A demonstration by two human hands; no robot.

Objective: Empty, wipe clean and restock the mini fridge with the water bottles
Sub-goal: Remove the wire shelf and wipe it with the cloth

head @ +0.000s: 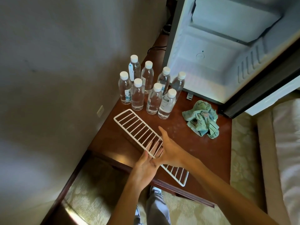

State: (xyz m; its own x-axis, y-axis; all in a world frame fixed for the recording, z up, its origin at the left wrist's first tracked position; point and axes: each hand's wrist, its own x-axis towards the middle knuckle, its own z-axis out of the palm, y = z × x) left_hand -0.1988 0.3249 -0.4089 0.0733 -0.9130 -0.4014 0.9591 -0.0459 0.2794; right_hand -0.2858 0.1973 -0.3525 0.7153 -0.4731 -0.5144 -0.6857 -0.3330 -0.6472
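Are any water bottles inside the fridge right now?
No, all eight bottles stand on the table beside the open fridge.
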